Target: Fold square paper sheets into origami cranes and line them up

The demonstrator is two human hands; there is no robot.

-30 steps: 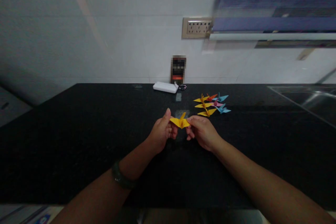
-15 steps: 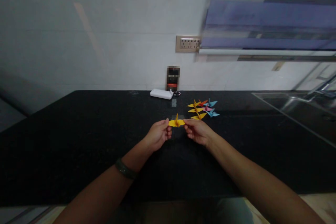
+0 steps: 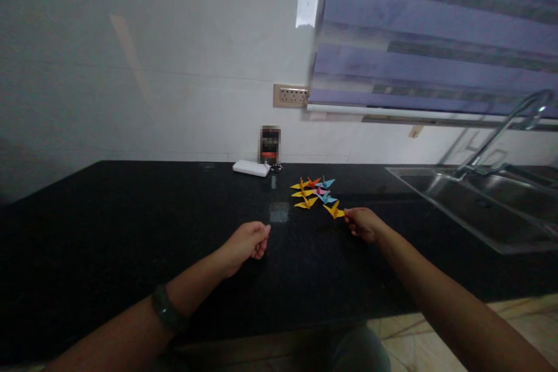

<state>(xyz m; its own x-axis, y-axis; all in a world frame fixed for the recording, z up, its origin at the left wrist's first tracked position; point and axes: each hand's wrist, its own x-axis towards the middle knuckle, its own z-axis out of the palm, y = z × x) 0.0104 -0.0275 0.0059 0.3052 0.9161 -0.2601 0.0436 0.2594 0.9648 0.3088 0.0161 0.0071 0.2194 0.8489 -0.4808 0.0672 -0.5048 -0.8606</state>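
Note:
My right hand (image 3: 363,224) pinches one wing of a yellow paper crane (image 3: 334,211), which sits low over the black countertop (image 3: 131,226) just right of a cluster of several folded cranes (image 3: 311,192) in yellow, orange, pink and blue. My left hand (image 3: 249,241) hovers over the counter to the left with its fingers curled loosely and nothing in them. A dark band is on my left wrist.
A white flat box (image 3: 251,168) and a small dark device (image 3: 269,146) stand at the back by the tiled wall. A steel sink (image 3: 471,200) with a tap (image 3: 505,128) is at the right. A socket strip (image 3: 290,96) and blue blinds (image 3: 436,64) hang above.
Both hands held the yellow crane by its wings before. My left hand has let go, and my right hand has carried the crane rightward beside the cluster. The view has tilted up and right.

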